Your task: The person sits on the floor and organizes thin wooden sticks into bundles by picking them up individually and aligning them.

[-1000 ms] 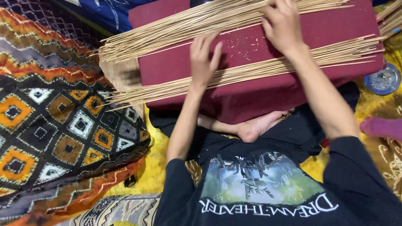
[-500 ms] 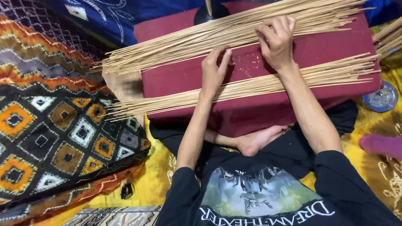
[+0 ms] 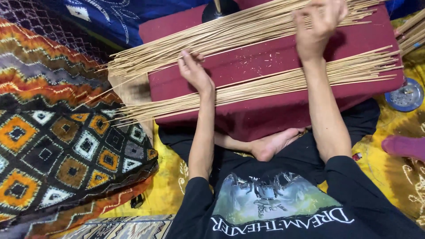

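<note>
Right hand [image 3: 319, 24] holds a curled grip on the far stick bundle [image 3: 230, 37]; left hand [image 3: 194, 71] rests released between it and the near bundle [image 3: 265, 84]. Both bundles lie across the maroon worktop [image 3: 274, 62]. Sticks look light, thin, snappable; best gathered mid-length.

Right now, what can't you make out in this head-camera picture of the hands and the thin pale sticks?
Head view only:
- Right hand: fingertips cut off by the top edge; grip unclear.
- Black round base behind the upper bundle of thin pale sticks: top cut off, so its kind is unclear.
- Round blue metal dish: contents too small.
- Left hand: palm faces away.
</note>
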